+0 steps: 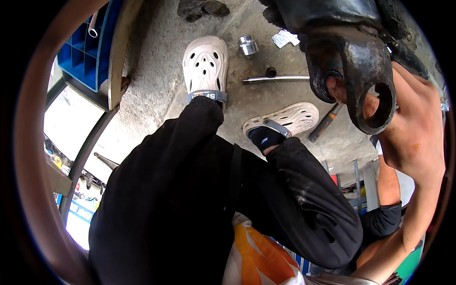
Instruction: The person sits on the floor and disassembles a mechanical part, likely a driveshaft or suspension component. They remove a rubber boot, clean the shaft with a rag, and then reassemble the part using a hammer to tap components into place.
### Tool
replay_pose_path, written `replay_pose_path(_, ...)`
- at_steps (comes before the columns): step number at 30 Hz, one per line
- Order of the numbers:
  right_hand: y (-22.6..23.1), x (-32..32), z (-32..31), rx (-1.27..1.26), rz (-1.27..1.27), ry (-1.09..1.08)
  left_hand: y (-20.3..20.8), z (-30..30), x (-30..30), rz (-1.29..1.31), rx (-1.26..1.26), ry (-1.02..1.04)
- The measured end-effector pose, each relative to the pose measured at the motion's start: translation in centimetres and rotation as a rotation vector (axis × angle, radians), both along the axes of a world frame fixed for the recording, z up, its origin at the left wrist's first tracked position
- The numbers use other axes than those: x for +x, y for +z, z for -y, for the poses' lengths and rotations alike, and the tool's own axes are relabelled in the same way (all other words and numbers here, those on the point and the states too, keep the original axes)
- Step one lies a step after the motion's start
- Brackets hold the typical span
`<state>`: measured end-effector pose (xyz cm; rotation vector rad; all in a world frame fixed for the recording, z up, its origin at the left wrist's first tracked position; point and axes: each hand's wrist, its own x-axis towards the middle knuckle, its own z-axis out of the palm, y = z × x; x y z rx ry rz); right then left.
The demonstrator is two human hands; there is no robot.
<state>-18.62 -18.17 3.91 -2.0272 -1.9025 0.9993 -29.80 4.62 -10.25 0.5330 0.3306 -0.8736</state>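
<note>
My right hand (412, 126) is at a black, greasy metal fork end with two round eyes (354, 61) at the upper right. One finger reaches through the near eye, its tip at the bore of the far eye. That finger is stretched out; the other fingers are mostly hidden behind the metal, and I make out nothing held. My left arm (33, 142) runs up along the left rim, blurred, and its hand lies outside the picture. Below the fork, a hammer (327, 123) with a dark and orange handle lies on the floor.
On the concrete lie a shiny metal socket (248, 46), a steel bar (278, 79), a small dark ring-shaped piece (270, 71) and white paper (286, 38). A blue compartment tray (78, 59) stands upper left. Another person's dark sleeve (382, 219) shows lower right. My feet wear pale clogs (205, 64).
</note>
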Motion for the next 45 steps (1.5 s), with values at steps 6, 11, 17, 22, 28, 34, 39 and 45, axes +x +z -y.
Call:
replay_pose_path(6,-1.3,-0.2,-1.8,0.035,-0.032,0.069,0.1,-0.7,-1.0,-0.022,0.038,0.033)
replay_pose_path(11,-1.5,-0.5,-2.3,0.072,-0.050,0.048,0.1,-0.7,-1.1,-0.009,0.037,0.031)
replay_pose_path(17,-1.6,-0.4,-1.9,0.070,-0.065,0.007,0.2,-0.9,-1.4,-0.009,0.050,0.038)
replay_pose_path(22,-1.2,0.1,-1.2,0.035,-0.034,0.029,-0.1,-0.7,-1.4,0.001,0.048,0.029)
replay_pose_path(28,0.0,1.2,1.6,-0.014,-0.143,-0.069,0.1,-1.0,-1.7,0.002,0.069,0.036)
replay_pose_path(34,-1.0,-1.4,3.2,0.014,-0.132,-0.297,0.1,-1.0,-1.9,0.012,0.081,0.027)
replay_pose_path(39,-2.5,-4.4,4.5,0.081,-0.368,-0.619,-0.2,-0.8,-1.5,0.039,0.067,0.003)
replay_pose_path(45,-3.3,-4.2,4.1,0.049,-0.390,-0.541,0.0,-0.9,-1.6,0.045,0.077,-0.009)
